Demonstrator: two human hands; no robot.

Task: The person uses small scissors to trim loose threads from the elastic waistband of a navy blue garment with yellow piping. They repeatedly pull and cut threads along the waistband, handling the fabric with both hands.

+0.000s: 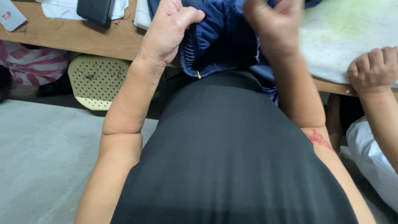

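Over at the far left, a scrap of white paper (10, 14) lies on the wooden tabletop (83, 37), and just along from it a dark flat pouch-like thing (96, 10) sits on some white sheets. Below the edge, a cream perforated plastic seat (97, 81) is tucked under, with red-and-white striped cloth (35, 62) bunched beside it on the grey floor (37, 157).

Now to the action: the left hand (168, 35) is curled tight, thumb pressed over, pinching the elastic gathered waistband of a navy blue garment (217, 41). That grip looks meant to keep the band stretched open and up off the tabletop edge. You can see a small yellow stitch mark on the band's lower rim, hanging just above the person's black-clad front.

The right hand (271, 23) is blurred, but its fingers are closed on the other side of the same waistband, so the two hands hold it taut between them, close to the body at the table's edge.

Further right, a pale, stained white cloth (344, 37) covers the tabletop, and someone else's fist (373, 68) rests closed on its edge, apart from the garment.
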